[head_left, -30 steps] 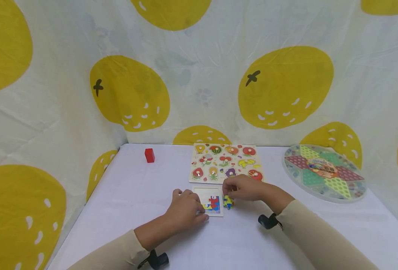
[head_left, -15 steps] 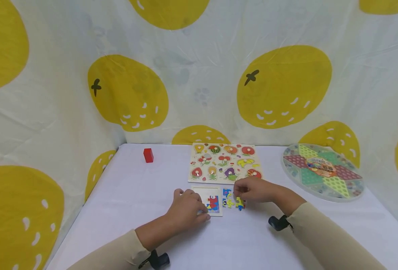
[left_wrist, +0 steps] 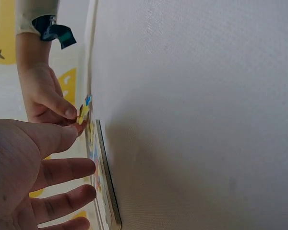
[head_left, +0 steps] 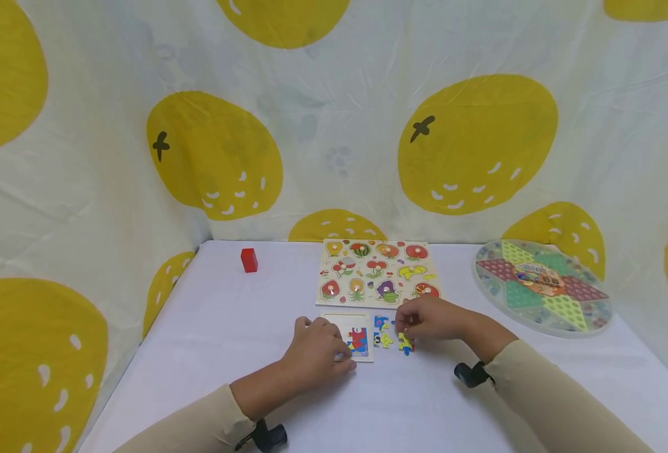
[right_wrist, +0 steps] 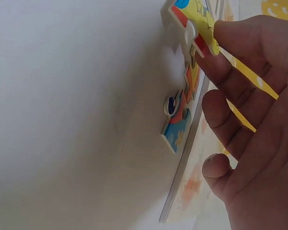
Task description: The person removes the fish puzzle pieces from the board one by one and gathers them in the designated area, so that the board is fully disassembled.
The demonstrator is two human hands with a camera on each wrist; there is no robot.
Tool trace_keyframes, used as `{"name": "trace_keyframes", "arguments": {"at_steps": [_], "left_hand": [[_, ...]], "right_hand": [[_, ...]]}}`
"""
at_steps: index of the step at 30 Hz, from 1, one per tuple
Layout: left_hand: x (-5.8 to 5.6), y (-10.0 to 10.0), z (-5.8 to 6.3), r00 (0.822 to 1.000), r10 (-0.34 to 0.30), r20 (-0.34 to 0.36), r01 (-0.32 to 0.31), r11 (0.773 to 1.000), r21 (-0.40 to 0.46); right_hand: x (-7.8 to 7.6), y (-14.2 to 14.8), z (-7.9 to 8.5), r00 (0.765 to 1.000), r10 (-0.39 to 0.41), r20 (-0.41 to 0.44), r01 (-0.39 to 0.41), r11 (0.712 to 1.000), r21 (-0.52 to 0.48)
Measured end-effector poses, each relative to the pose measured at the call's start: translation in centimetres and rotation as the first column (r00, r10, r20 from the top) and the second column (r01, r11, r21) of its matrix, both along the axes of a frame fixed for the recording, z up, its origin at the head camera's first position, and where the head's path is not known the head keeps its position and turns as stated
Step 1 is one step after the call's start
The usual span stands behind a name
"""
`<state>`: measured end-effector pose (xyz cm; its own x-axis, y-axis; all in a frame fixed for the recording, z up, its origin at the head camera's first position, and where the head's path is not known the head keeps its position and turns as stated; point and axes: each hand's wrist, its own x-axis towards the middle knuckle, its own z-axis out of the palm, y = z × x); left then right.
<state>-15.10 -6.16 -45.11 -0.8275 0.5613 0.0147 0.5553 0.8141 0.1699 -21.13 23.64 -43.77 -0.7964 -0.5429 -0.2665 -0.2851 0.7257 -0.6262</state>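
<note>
Between thumb and fingertip, my right hand (head_left: 432, 319) pinches a yellow, red and blue jigsaw piece (right_wrist: 198, 26), tilted over the white tabletop. Loose jigsaw pieces (head_left: 381, 340) lie to its left, beside the puzzle tray (head_left: 371, 346). Another blue-and-red piece (right_wrist: 178, 125) lies near my fingers in the right wrist view. My left hand (head_left: 317, 352) is over the left part of the tray and hides it; its fingers are loosely spread and hold nothing in the left wrist view. Joined red and blue pieces (head_left: 359, 340) sit in the tray's lower right corner.
A fruit peg-puzzle board (head_left: 362, 302) lies behind the tray. A red block (head_left: 249, 260) stands at the back left. The round star-patterned game board (head_left: 537, 286) lies at the right. A fruit-printed curtain (head_left: 339, 126) hangs behind the table.
My right hand has moved right, away from the tray, with the jigsaw piece, uncovering the loose pieces beside the tray. My left hand has stayed almost in place.
</note>
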Motion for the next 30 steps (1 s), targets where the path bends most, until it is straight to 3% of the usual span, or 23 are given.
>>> {"name": "trace_keyframes", "arguments": {"at_steps": [16, 22, 30], "left_hand": [[0.2, 0.2, 0.0, 1.0, -0.005, 0.004, 0.005, 1.0, -0.012], [0.2, 0.3, -0.1, 1.0, -0.019, -0.004, 0.019, 1.0, -0.012], [0.3, 0.6, -0.3, 1.0, -0.032, 0.001, 0.032, 0.999, -0.005]], "right_hand": [[-0.3, 0.0, 0.2, 0.999, -0.022, -0.042, 0.021, 1.0, -0.01], [-0.6, -1.4, 0.1, 0.998, -0.012, -0.066, 0.012, 1.0, 0.002], [-0.9, -4.5, -0.2, 0.991, 0.069, -0.111, -0.07, 0.998, -0.003]]}}
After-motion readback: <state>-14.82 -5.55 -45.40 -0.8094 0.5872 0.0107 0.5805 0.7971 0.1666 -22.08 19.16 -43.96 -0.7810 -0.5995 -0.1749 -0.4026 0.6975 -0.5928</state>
